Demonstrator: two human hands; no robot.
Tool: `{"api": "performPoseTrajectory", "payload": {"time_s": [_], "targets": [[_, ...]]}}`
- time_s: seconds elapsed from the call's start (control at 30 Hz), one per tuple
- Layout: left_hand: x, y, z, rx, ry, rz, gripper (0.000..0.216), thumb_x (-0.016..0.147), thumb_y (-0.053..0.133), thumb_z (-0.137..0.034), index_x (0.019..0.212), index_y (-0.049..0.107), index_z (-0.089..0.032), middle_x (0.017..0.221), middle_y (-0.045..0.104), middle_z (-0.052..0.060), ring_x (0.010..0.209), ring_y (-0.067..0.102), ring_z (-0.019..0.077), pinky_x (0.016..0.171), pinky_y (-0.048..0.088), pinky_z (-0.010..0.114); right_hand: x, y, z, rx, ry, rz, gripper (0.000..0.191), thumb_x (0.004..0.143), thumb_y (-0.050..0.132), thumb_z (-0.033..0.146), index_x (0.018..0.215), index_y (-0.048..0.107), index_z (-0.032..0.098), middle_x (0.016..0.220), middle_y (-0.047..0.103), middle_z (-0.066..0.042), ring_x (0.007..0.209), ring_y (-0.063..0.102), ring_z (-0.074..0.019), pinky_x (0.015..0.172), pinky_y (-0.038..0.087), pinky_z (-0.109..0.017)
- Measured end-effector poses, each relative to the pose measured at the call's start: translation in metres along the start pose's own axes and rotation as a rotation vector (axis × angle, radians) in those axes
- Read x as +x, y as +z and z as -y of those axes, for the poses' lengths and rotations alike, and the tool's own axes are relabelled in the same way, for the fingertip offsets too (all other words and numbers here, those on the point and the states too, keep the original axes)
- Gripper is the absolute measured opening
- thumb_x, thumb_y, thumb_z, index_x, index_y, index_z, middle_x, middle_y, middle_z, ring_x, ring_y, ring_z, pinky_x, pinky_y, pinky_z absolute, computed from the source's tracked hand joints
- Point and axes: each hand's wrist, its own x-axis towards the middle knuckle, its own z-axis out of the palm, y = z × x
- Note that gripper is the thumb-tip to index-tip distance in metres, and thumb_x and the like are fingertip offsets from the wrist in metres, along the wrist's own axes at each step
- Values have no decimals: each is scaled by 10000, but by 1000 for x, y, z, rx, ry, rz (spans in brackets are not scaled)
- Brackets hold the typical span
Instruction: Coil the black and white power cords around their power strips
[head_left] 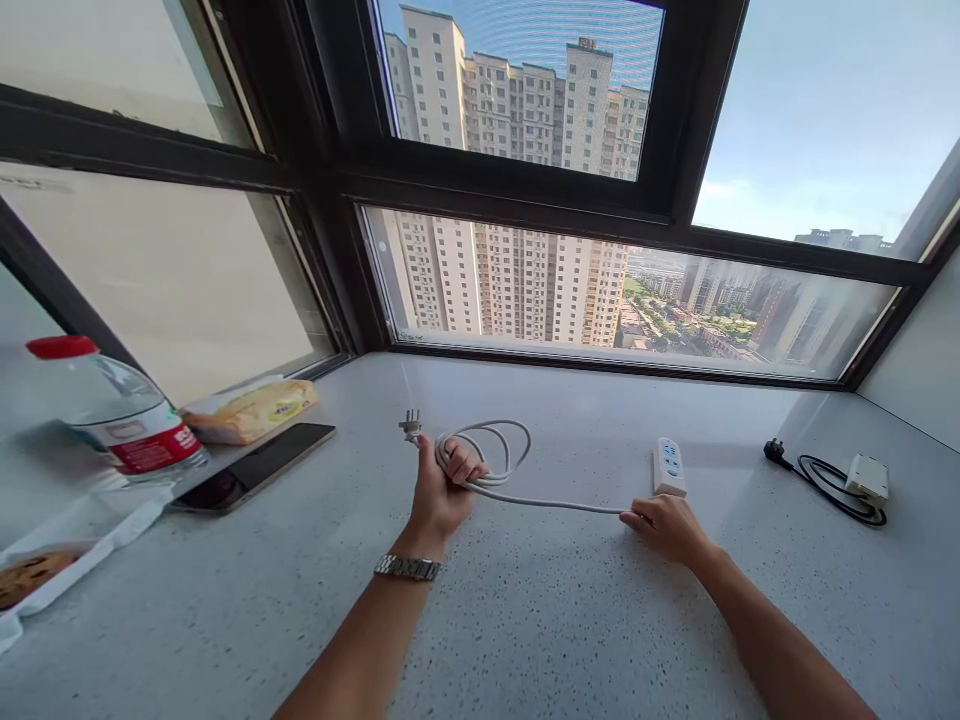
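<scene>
My left hand (442,490), with a metal watch on its wrist, is closed around coiled loops of a white power cord (491,455). The cord's plug (410,427) sticks out just above the fist. From the coil the cord runs right to my right hand (664,525), whose fingers pinch it close to the white power strip (669,466). The strip lies flat on the speckled sill (525,620), just beyond my right hand.
At the left stand a water bottle with a red cap (112,415), a tissue pack (251,410), a dark phone (251,468) and a cookie on white wrapping (34,570). A black cord with a white adapter (862,480) lies at the right. Windows close off the far edge.
</scene>
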Motion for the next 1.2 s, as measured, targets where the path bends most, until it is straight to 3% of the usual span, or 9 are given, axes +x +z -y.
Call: {"api": "performPoseTrajectory", "payload": {"time_s": [0.27,0.47,0.6,0.7,0.77,0.87,1.0,1.1,1.2], "targets": [[0,-2,-8,-84,3,-2,528,999,195,-446,596,402,-174,380,311,-79,293,278,61,405,307,204,-8,-8,-24,-21,44,-78,561,991,222,496,691,577,182,666,631,-67,640,531,-182,595,312,-267],[-1,-3,-13,-42,31,33,483,1003,232,-399,610,406,-178,401,345,-72,305,306,61,414,328,193,-6,-17,-25,31,321,-89,473,973,326,471,778,640,176,676,648,-74,590,557,-177,518,300,-255],[-9,3,14,215,62,115,456,962,376,-437,586,408,-182,358,279,-88,282,207,52,380,291,192,-1,-22,-17,-63,604,-98,407,968,364,416,811,662,187,774,684,-93,657,600,-192,511,278,-254],[-23,7,49,474,88,291,486,824,567,-570,564,441,-179,356,293,-84,307,206,39,365,234,184,5,-25,-11,-26,746,-152,370,967,363,409,876,656,202,823,687,-93,687,607,-197,521,271,-252],[-36,9,75,640,93,407,549,753,593,-650,522,437,-177,356,311,-68,318,212,37,356,181,188,8,-26,-3,57,789,-233,349,959,373,414,870,638,205,805,678,-81,672,592,-192,520,263,-252],[-53,13,105,763,10,491,602,729,536,-727,499,413,-185,355,305,-62,323,202,39,352,150,200,9,-21,22,247,722,-411,363,951,353,439,818,589,198,709,636,-51,618,546,-184,525,275,-259],[-60,14,122,738,-74,421,586,698,561,-731,527,427,-187,372,310,-70,334,204,41,355,160,203,0,1,79,468,367,-611,415,953,283,496,891,561,194,711,592,-41,677,525,-195,658,374,-299],[-55,12,120,672,-42,291,573,620,677,-675,489,414,-184,396,342,-58,356,267,48,365,216,207,-7,20,118,501,148,-582,366,947,326,471,1068,547,206,858,597,-58,782,533,-206,752,400,-337],[-48,9,113,589,-46,151,532,564,775,-545,482,387,-190,401,329,-70,362,288,51,368,243,209,-9,31,136,495,26,-510,398,936,380,412,1277,457,221,1026,581,-88,906,547,-226,809,425,-370]]}}
